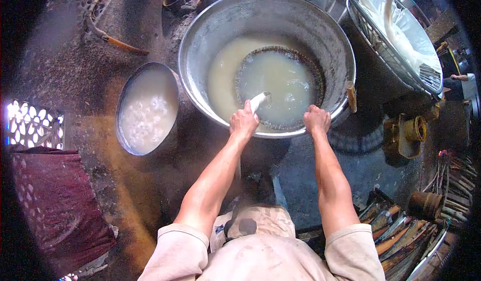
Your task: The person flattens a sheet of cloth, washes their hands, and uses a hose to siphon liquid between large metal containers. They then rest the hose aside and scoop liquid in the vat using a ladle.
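Observation:
A wide metal basin (pixel 195 80) holds cloudy, pale liquid in front of me. Inside it sits a round, dark-rimmed sieve (pixel 320 80), its middle covered by the liquid. My left hand (pixel 244 120) is closed around a white, tapered piece (pixel 258 102) that points up and right over the liquid; its exact kind is unclear. At the near right side of the basin, my right hand (pixel 316 119) is closed in a fist on the sieve's rim. The fingertips of both hands are hidden from above.
Left of the basin stands a metal tub (pixel 176 93) of foamy, whitish liquid. A cloth-lined basket (pixel 386 43) is at the upper right. Firewood (pixel 406 236) lies at lower right, near a yellowish container (pixel 408 135). Maroon cloth (pixel 60 201) hangs left; another person's arm (pixel 458 77) shows far right.

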### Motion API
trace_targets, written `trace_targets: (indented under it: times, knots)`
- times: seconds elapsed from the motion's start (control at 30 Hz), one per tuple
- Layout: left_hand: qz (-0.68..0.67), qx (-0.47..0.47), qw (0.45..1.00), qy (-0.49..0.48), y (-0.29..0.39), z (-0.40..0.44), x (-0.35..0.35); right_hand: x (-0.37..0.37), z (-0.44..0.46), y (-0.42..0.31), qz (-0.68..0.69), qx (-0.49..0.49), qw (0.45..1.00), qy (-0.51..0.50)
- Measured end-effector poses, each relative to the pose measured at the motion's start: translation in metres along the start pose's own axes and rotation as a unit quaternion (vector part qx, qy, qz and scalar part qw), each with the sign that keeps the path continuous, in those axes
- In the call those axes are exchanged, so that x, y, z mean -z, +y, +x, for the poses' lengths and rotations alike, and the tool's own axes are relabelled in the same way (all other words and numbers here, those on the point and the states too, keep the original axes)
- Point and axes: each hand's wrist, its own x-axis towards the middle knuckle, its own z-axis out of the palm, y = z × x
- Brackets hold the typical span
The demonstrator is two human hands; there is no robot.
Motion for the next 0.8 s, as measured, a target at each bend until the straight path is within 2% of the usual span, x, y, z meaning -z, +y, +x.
trace_targets:
  times: [0.8]
  knots:
    - [-0.010,-0.003,1.000,0.004,-0.0010,0.0008,-0.0019,-0.0006,-0.0007,-0.0008,0.005,-0.013,1.000,0.008]
